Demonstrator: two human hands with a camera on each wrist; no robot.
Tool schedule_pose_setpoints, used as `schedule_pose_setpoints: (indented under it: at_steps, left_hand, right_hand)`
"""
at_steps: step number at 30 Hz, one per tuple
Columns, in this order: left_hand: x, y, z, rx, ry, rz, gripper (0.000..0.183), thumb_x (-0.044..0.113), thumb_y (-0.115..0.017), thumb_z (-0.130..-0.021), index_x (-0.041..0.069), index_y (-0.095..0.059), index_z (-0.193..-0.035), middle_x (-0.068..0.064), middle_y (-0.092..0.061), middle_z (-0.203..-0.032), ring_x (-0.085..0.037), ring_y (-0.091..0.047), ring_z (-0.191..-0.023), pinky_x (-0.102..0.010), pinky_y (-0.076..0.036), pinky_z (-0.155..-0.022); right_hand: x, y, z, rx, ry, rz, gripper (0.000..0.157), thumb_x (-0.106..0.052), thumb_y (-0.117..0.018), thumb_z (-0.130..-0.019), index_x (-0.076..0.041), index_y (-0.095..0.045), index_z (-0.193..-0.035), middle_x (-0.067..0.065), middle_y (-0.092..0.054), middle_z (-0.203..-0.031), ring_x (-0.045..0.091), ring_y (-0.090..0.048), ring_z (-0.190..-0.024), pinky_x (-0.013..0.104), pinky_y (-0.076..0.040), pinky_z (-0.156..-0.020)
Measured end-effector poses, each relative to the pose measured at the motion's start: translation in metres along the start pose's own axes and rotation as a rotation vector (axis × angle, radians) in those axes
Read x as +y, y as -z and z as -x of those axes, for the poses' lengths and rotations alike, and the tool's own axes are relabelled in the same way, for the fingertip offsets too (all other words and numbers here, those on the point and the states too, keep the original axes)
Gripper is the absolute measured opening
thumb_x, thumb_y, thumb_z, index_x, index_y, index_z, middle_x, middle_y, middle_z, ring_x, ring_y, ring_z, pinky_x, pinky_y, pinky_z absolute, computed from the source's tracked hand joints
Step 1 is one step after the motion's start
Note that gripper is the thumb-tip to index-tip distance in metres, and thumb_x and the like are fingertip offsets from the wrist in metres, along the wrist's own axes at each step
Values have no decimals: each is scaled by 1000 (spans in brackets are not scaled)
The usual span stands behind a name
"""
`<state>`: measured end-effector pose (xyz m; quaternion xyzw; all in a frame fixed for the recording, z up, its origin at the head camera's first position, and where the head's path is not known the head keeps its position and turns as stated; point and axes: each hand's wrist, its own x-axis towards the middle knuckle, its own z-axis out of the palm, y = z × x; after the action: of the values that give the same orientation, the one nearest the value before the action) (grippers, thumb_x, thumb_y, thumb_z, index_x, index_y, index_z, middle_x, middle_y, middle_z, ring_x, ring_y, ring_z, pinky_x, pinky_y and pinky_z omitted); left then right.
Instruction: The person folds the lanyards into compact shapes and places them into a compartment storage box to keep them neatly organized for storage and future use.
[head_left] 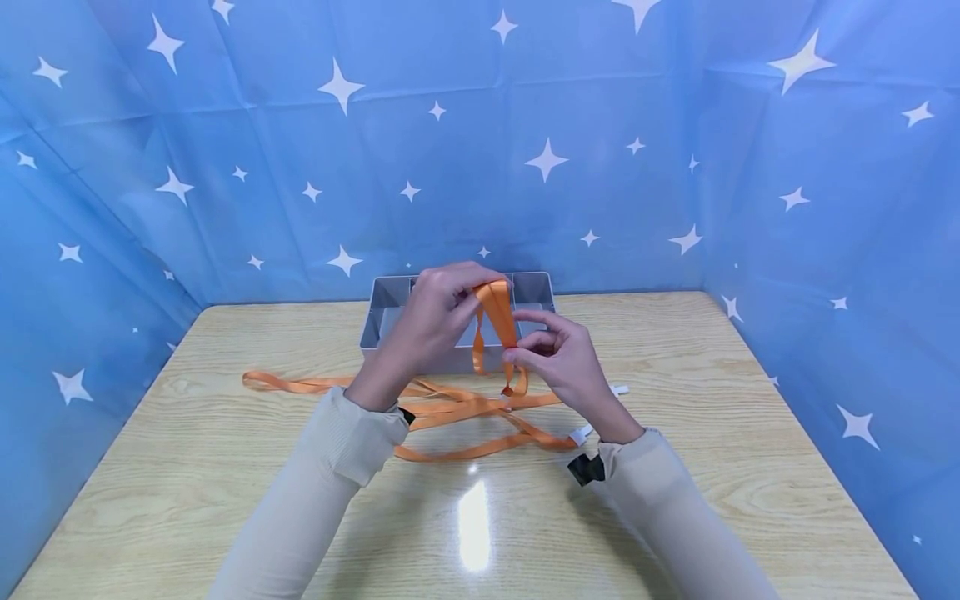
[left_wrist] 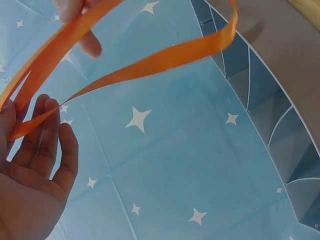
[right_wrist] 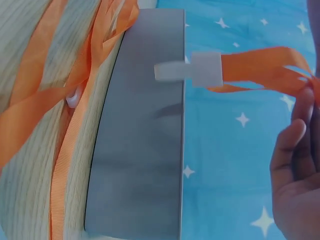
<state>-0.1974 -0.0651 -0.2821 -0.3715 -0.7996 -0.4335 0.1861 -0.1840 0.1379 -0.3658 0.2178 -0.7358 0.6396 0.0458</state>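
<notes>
My left hand (head_left: pixel 450 304) pinches a folded orange lanyard (head_left: pixel 498 312) near its top, raised in front of the grey box. Lower on the same ribbon, my right hand (head_left: pixel 558 354) pinches it between thumb and fingers. In the left wrist view, a loose loop of the lanyard (left_wrist: pixel 165 59) hangs away from the left hand (left_wrist: pixel 37 165). A white plastic clip (right_wrist: pixel 206 69) dangles from the ribbon below the right hand (right_wrist: pixel 300 175) in the right wrist view. More orange lanyards (head_left: pixel 457 408) lie crossed on the table under the hands.
The grey box (head_left: pixel 386 304), divided into compartments, stands at the table's back edge, partly hidden by the hands. White clips (head_left: pixel 581 435) of the lying lanyards point right, beside the right wrist. A blue curtain (head_left: pixel 465 183) with white stars hangs around the wooden table (head_left: pixel 187 467).
</notes>
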Motion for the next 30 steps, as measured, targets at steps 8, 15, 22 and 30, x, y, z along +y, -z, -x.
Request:
schedule_pose_setpoints:
  at_steps: [8,15,22,30]
  left_hand:
    - [3,-2,0,-27,2,44,18,-2,-62,-96,0,-76,-106,-8,-73,-98,-15,-65,-82,-27,-53,-68]
    - [5,-4,-1,-37,-6,52,18,-4,-61,-96,-1,-76,-106,-9,-73,-99,-17,-66,-85,-34,-55,-70]
    - [7,-6,-1,-49,-14,47,18,-4,-62,-95,0,-76,-104,-9,-74,-101,-19,-68,-91,-29,-55,-77]
    - [8,-6,-2,-46,-11,57,18,-4,-62,-95,0,-76,-106,-9,-73,-101,-18,-67,-90,-30,-56,-78]
  right_hand:
    - [1,-4,-8,-63,-55,-21,62,-7,-78,-86,-6,-53,-143,5,-74,-82,20,-70,-75,27,-52,-69]
    - [3,-8,-12,-122,-53,-87,55,-11,-77,-87,-10,-59,-138,9,-73,-80,24,-71,-79,33,-57,-77]
    - [4,-11,-15,-154,-19,-96,40,-9,-76,-88,-5,-65,-126,12,-72,-80,26,-70,-79,34,-57,-75]
    - [1,-15,-17,-142,-13,-76,28,-7,-74,-89,-1,-68,-116,15,-71,-79,25,-68,-75,32,-55,-70]
